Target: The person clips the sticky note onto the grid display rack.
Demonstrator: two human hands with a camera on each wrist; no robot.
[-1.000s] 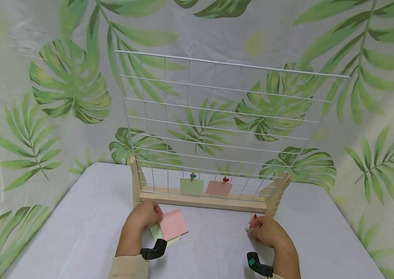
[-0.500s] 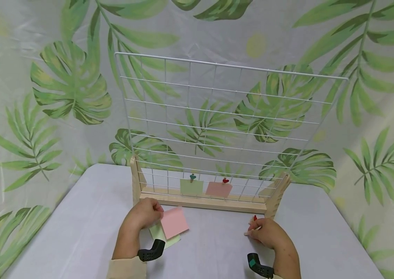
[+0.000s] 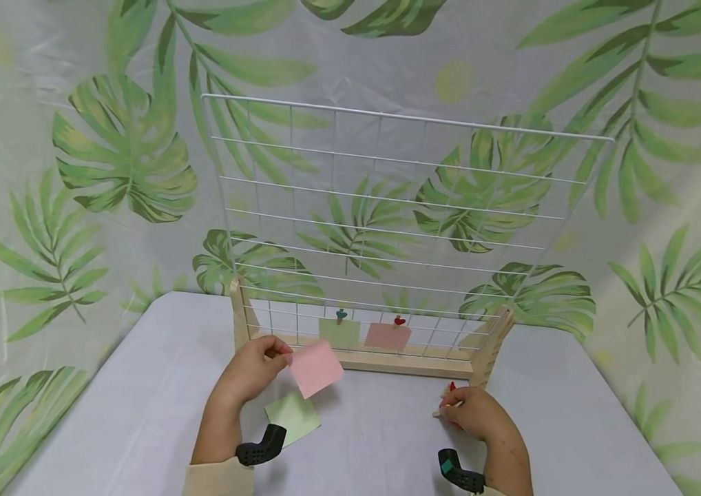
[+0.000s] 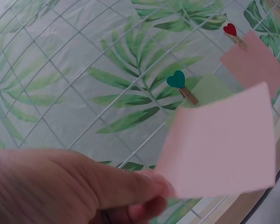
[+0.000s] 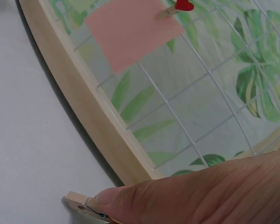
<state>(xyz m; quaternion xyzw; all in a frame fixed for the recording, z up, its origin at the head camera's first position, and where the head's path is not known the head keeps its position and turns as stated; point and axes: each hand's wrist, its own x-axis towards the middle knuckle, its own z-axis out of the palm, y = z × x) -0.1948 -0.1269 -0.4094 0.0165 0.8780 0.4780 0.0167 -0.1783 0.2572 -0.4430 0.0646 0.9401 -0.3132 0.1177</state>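
My left hand (image 3: 259, 366) pinches a pink paper square (image 3: 317, 370) by its left corner, raised in front of the rack's wooden base. In the left wrist view the pink paper square (image 4: 219, 144) fans out from thumb and fingers, overlapping a clipped green note (image 4: 210, 91). A light green paper square (image 3: 293, 417) lies on the table below that hand. My right hand (image 3: 473, 412) holds a small wooden clothespin (image 5: 86, 205) low over the table at the right. Something red (image 3: 452, 386) shows by its fingers in the head view.
A white wire grid (image 3: 388, 200) stands in a wooden base (image 3: 400, 363). Clipped low on it are a green note (image 3: 339, 334) under a teal heart clothespin (image 3: 341, 315) and a pink note (image 3: 388, 337) under a red heart clothespin (image 3: 399, 321). Leaf-print cloth hangs behind.
My left hand has lifted the pink paper square off the green one and moved it up toward the rack, uncovering the green square. The right hand stays nearly still.
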